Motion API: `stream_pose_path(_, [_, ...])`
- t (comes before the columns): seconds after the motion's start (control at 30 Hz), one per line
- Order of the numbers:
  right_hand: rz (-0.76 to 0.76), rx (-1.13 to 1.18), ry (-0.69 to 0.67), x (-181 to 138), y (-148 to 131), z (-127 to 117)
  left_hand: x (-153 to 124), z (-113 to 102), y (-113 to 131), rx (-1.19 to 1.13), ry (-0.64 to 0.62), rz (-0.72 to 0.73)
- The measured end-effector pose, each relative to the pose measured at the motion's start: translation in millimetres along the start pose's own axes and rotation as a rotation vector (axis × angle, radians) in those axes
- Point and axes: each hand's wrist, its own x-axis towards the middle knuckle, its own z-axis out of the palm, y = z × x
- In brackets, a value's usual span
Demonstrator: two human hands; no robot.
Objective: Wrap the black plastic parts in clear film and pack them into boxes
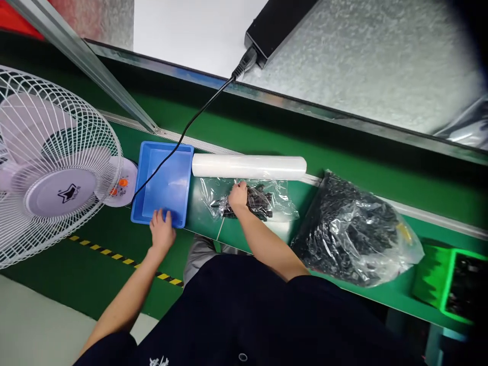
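Observation:
My left hand point(161, 231) grips the near rim of an empty blue plastic bin point(168, 178) that stands on the green work surface. My right hand point(238, 197) rests with curled fingers on a small clear plastic bag of black parts point(263, 201) lying flat just right of the bin. A white roll of plastic film point(249, 166) lies behind that bag. A black power cable point(190, 122) runs across the bin.
A large clear bag full of black parts point(354, 229) sits to the right. A green bin point(450, 274) holds more black parts at the far right. A white fan point(49, 168) stands at the left. A black power adapter point(274, 25) lies at the back.

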Motion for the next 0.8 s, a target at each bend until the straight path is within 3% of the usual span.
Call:
stream_pose_path(0.07, [0.024,0.042,0.038,4.5,-1.3,3.6,-5.2,5.9,62.5,-0.176,0.041,0.174])
stream_pose_path(0.13, [0.06,0.054,0.041,10.8,-3.5,2.1,0.3,15.7,130.4,-0.313,-0.035,0.459])
stream_pose_path(0.17, [0.085,0.056,0.018,14.4,-4.4,-1.5,7.1,21.1,160.2,-0.335,-0.076,0.522])
stream_pose_path(0.27, [0.143,0.083,-0.151,22.1,-0.8,-25.3,36.5,34.5,214.8,-0.298,-0.139,0.481])
stream_pose_path(0.33, [0.038,0.136,-0.278,18.3,9.5,-49.7,55.2,38.6,221.9,-0.27,-0.115,0.441])
stream_pose_path(0.4, [-0.214,0.134,-0.329,5.9,26.0,-75.2,68.6,38.2,216.1,-0.261,-0.087,0.43])
stream_pose_path(0.5, [-0.529,-0.131,-0.316,-14.5,52.4,-104.0,80.3,32.1,206.6,-0.237,-0.075,0.442])
stream_pose_path(0.63, [-0.526,-0.485,-0.444,-8.0,63.7,-122.1,96.5,21.6,208.8,-0.217,-0.052,0.468])
stream_pose_path(0.8, [-0.584,-0.486,-0.585,27.6,44.3,-140.5,126.9,2.6,207.4,-0.231,-0.163,0.492])
